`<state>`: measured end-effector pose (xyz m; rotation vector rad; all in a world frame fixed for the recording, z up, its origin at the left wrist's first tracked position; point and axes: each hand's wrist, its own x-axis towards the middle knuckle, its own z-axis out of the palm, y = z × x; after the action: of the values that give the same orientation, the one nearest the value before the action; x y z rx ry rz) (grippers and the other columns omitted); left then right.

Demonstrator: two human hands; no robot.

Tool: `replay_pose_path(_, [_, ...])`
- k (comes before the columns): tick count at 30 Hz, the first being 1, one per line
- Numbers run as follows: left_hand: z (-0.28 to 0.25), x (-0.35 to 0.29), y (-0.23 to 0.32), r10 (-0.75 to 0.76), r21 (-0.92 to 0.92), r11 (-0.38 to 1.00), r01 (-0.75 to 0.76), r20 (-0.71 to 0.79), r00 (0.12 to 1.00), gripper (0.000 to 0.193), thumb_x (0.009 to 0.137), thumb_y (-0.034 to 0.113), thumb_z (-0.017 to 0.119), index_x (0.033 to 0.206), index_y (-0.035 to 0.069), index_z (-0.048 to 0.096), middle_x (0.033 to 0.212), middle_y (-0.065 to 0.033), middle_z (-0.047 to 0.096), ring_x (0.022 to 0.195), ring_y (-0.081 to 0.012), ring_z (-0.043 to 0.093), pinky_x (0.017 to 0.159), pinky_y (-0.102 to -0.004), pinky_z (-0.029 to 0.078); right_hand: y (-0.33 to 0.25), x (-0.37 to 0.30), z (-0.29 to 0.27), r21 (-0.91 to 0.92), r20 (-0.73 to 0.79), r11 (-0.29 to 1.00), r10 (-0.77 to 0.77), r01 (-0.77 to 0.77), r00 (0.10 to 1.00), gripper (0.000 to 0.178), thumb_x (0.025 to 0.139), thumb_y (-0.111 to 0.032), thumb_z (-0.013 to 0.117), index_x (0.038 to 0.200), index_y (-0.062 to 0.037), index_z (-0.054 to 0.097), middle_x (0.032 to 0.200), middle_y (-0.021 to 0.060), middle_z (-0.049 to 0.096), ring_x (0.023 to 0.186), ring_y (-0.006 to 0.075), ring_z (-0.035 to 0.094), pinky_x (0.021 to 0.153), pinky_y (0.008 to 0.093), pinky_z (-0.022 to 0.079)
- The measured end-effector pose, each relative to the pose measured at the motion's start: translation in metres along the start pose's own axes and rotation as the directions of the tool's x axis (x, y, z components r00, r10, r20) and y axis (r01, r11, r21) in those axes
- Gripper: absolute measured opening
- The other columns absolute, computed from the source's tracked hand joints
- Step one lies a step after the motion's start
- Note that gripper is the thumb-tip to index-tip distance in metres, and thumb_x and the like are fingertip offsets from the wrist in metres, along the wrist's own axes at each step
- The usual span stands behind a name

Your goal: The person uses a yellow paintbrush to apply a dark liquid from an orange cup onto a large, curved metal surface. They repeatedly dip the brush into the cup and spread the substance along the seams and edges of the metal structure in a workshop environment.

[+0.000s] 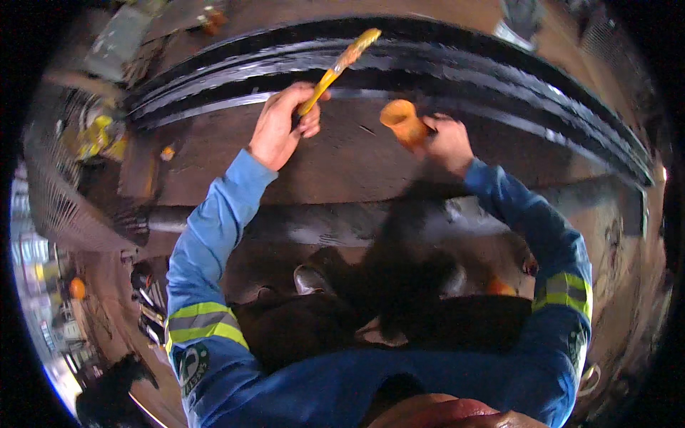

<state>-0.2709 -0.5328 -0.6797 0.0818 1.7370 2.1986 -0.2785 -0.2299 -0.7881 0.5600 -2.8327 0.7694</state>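
My left hand (282, 123) is closed round the yellow handle of a paintbrush (330, 77). Its head points up and to the right, over a long black beam (442, 65); blur hides the detail of the tip. In my right hand (448, 143) is a small orange container (404, 123) with a flared open mouth, tilted toward the left. What it holds inside cannot be made out. Both hands are on the near side of the beam, apart from each other.
A grey bar or pipe (342, 222) runs crosswise between my feet and the beam. Mesh (53, 192) and yellow items (103, 137) stand at the left. Several tools (151, 314) lie at the lower left, near an orange round object (78, 288). Someone's leg or shoe (517, 28) shows beyond the beam.
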Motion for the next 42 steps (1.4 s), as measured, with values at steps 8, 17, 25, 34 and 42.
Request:
replay_pose_path(8, [-0.026,0.002,0.028,0.427,0.139,0.903,-0.407,-0.166,0.889,0.019,0.096,0.015,0.050,0.105,-0.001,0.054,0.077,-0.0068,0.056,0.066,-0.0156,0.052,0.062,-0.0287,0.043,0.015,-0.010,0.001,0.201,-0.076,0.979,0.010,0.006,0.997,0.046,0.064,-0.026,0.083,0.103,-0.0055,0.070,0.092,0.0128,0.068,0.082,0.0266,0.065,0.078,0.0327,0.051])
replay_pose_path(17, [-0.090,0.059,-0.086,0.495,0.818,0.543,-0.187,-0.133,0.858,0.019,0.086,0.013,0.069,0.099,0.001,0.061,0.086,-0.0114,0.068,0.079,-0.0193,0.066,0.070,-0.0324,0.051,0.019,-0.019,-0.003,0.230,-0.122,0.968,-0.074,0.100,0.990,0.051,0.059,-0.020,0.085,0.104,-0.0010,0.068,0.092,0.0168,0.067,0.082,0.0313,0.066,0.077,0.0361,0.052])
replay_pose_path(25, [-0.146,0.075,-0.084,0.434,0.721,0.684,0.110,-0.523,0.733,0.017,0.087,0.015,0.069,0.099,0.003,0.065,0.081,-0.0045,0.063,0.066,-0.0105,0.056,0.053,-0.0257,0.044,0.011,-0.026,-0.009,0.245,-0.136,0.965,-0.056,0.089,0.989,0.052,0.059,-0.018,0.085,0.105,0.0004,0.068,0.094,0.0169,0.068,0.085,0.0299,0.067,0.078,0.0351,0.053])
replay_pose_path(34, [-0.123,0.106,-0.114,0.435,0.483,0.874,-0.047,-0.737,0.518,0.021,0.085,0.012,0.065,0.102,0.003,0.056,0.073,-0.0067,0.058,0.059,-0.0151,0.055,0.047,-0.0336,0.046,-0.004,-0.018,-0.015,0.253,-0.160,0.959,-0.091,0.130,0.983,0.050,0.058,-0.017,0.085,0.101,0.0000,0.068,0.094,0.0147,0.068,0.085,0.0266,0.067,0.077,0.0334,0.053])
replay_pose_path(42, [-0.013,0.089,-0.105,0.450,0.786,0.618,0.015,-0.369,0.813,0.022,0.083,0.020,0.065,0.096,0.007,0.054,0.088,-0.0227,0.066,0.091,-0.0428,0.063,0.080,-0.0470,0.050,0.020,-0.020,-0.030,0.178,-0.121,0.979,-0.077,0.098,0.990,0.048,0.059,-0.014,0.084,0.102,0.0004,0.067,0.095,0.0138,0.068,0.084,0.0252,0.067,0.077,0.0317,0.052])
